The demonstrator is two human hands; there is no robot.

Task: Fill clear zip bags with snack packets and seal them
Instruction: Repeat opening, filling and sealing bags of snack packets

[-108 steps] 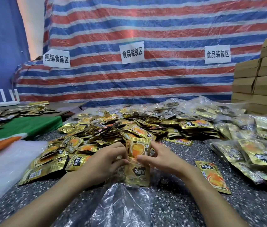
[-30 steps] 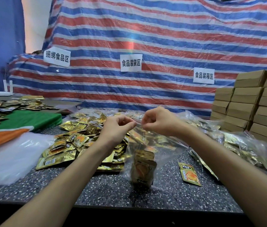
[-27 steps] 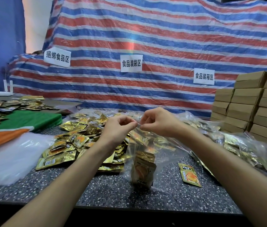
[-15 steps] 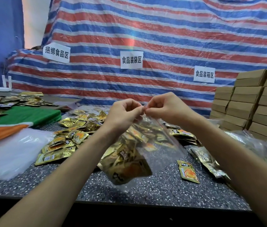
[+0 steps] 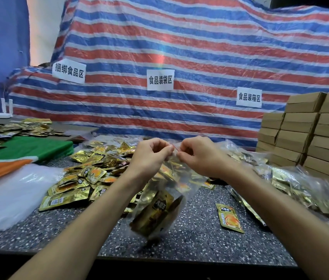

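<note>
A clear zip bag (image 5: 181, 184) hangs in the air above the speckled table (image 5: 196, 235), with gold snack packets (image 5: 155, 215) bunched at its bottom. My left hand (image 5: 151, 156) and my right hand (image 5: 198, 156) pinch its red zip strip at the top, thumbs and fingertips almost touching each other. Whether the strip is pressed shut along its whole length cannot be told. A heap of loose gold packets (image 5: 91, 170) lies on the table behind and left of the bag. One single packet (image 5: 229, 218) lies flat to the right.
Filled clear bags (image 5: 301, 184) pile up at the right, before stacked cardboard boxes (image 5: 309, 134). A stack of clear plastic (image 5: 8, 195) and green and orange cloth (image 5: 18, 152) lie at the left. A striped tarp (image 5: 179, 47) with paper signs closes the back.
The bag has been lifted off the table and swings with its packets tilted. Both hands have come together at the zip strip and stay pinched there.
</note>
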